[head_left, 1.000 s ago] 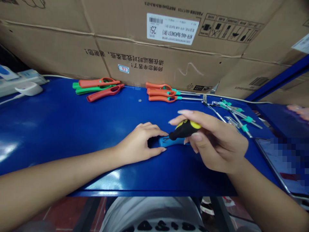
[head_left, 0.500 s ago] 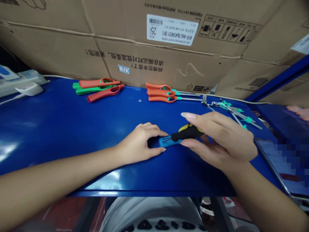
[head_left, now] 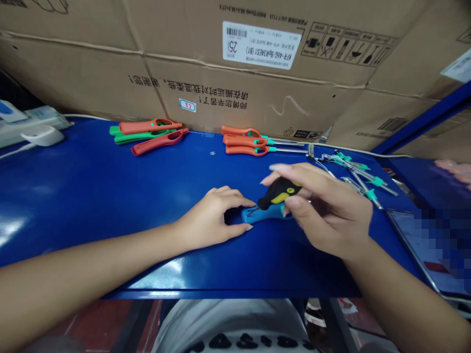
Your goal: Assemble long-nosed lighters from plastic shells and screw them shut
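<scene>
A blue stick-lighter handle (head_left: 270, 213) lies flat on the table in front of me. My left hand (head_left: 204, 220) has its thumb and fingers closed around the near-left end of it. In my right hand (head_left: 334, 211) is a short, stubby screwdriver (head_left: 276, 193) with a black and yellow grip, its thin dark shaft slanting down to the left end of the blue handle. Where the tip meets the handle is too small to make out. Behind the right fingers, the far end of the blue handle is partly hidden.
Orange lighters (head_left: 245, 142) with metal rods lie by the cardboard box (head_left: 184, 59). Further left are orange, green and red handle shells (head_left: 147, 127). Loose rods with teal parts (head_left: 362, 176) lie right, near a phone (head_left: 423, 245). A white power strip (head_left: 35, 122) sits far left.
My right hand has shifted left and turned, tilting the screwdriver handle more upright. More of the blue handle now shows. The left hand has stayed in place.
</scene>
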`<state>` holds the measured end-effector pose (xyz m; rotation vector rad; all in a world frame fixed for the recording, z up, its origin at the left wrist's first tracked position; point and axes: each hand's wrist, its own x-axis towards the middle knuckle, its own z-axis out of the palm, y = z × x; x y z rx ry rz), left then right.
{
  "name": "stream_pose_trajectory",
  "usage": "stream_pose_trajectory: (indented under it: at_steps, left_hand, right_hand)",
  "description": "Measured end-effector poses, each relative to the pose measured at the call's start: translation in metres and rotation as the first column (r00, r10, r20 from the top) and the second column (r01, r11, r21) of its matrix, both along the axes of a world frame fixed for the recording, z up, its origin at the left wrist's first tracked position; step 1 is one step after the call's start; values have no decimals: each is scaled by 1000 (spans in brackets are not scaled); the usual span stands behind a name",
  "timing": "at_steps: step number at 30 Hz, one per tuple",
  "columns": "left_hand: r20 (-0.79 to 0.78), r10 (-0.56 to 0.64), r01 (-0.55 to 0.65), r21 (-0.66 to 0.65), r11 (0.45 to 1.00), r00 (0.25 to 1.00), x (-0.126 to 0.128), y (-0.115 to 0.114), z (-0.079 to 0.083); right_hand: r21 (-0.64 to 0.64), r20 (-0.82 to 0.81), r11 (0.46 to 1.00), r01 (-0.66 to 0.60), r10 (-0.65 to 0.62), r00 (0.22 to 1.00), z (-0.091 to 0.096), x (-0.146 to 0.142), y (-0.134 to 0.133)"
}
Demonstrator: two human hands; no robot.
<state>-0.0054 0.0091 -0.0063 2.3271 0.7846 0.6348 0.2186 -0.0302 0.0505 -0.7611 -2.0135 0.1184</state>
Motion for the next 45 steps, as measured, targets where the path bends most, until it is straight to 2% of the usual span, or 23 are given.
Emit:
stream_pose_trajectory:
  at_steps: [3, 4, 5, 7, 9, 10, 13, 14, 16, 18, 19, 20, 24, 25, 28, 30, 34, 35, 36, 38, 40, 42, 45]
  left_hand:
    - [-6, -3, 3, -6, 1000, 1000, 1, 0, -1]
    - [-5, -4, 4, -4, 1000, 1000, 1, 0, -1]
    - [-5, -3, 3, -1, 1000, 1000, 1, 0, -1]
    - [-1, -2, 2, 7, 1000, 1000, 1, 0, -1]
    - [0, -1, 1, 10, 1000, 1000, 0, -1, -1]
    - [0, 1, -1, 9, 1000, 1000, 0, -1, -1]
    - [-3, -1, 1, 1, 1000, 1000, 0, -1, 0]
    - [-1, -4, 4, 1, 1000, 1000, 0, -1, 0]
    - [2, -7, 7, 6, 1000, 1000, 0, 0, 0]
    - [2, -6, 6, 12, 1000, 1000, 0, 0, -1]
    - [0, -3, 3, 13, 1000, 1000, 0, 0, -1]
    - [-2, -1, 1, 13, 1000, 1000, 1, 0, -1]
    - [-2, 2, -2, 3, 1000, 1000, 1, 0, -1]
    - [-3, 1, -1, 1, 1000, 1000, 0, 0, -1]
    - [-3, -2, 2, 0, 1000, 1000, 0, 0, -1]
    - [3, 2, -2, 3, 1000, 1000, 0, 0, -1]
    - [14, -1, 1, 5, 1000, 1000, 0, 0, -2]
    - [16, -1, 1, 5, 1000, 1000, 0, 0, -2]
    - [12, -4, 4, 2, 1000, 1000, 0, 0, -1]
    - [-5, -4, 4, 0, 1000, 1000, 0, 0, -1]
    - [-17, 1, -1, 3, 1000, 1000, 0, 0, 0]
    - [-9, 6, -6, 8, 1000, 1000, 0, 0, 0]
    - [4, 1, -1, 7, 1000, 1000, 0, 0, 0]
  right_hand:
    - [181, 6, 980, 79, -82, 997, 1, 0, 0]
    - [204, 23, 975, 93, -100, 995, 2, 0, 0]
    - [182, 42, 980, 83, -92, 995, 2, 0, -1]
    - [25, 43, 999, 21, -22, 999, 2, 0, -2]
    - [-94, -2, 995, -39, 39, 999, 2, -1, -3]
    - [-87, -13, 995, -40, 39, 999, 2, -1, -3]
    - [111, 20, 992, 54, -57, 998, 1, -2, -2]
    - [138, 36, 987, 82, -88, 995, 1, -3, -2]
    - [46, 50, 996, 78, -80, 996, -1, -3, -2]
    - [-117, 22, 993, 13, -11, 1000, -3, -4, -3]
    - [-154, 5, 988, -18, 18, 1000, -3, -4, -3]
    - [-137, -4, 990, -32, 32, 999, -3, -4, -3]
    - [105, 63, 994, 11, -17, 998, -1, -5, -3]
    - [94, 78, 996, -9, 2, 997, -2, -6, -3]
    - [-97, 18, 983, -158, 161, 987, -5, -8, -4]
    - [-118, -36, 972, -202, 199, 979, -6, -8, -5]
    - [101, 77, 994, -38, 31, 997, -2, -7, -5]
    - [110, 97, 993, -32, 22, 995, -1, -6, -5]
    - [80, 95, 995, -56, 49, 994, -1, -6, -5]
    - [-76, 19, 987, -139, 141, 990, -4, -7, -6]
    - [-207, -79, 965, -159, 145, 986, -8, -8, -6]
    - [-180, -121, 982, -48, 27, 992, -11, -10, -6]
    - [15, -123, 986, 167, -164, 979, -15, -10, -5]
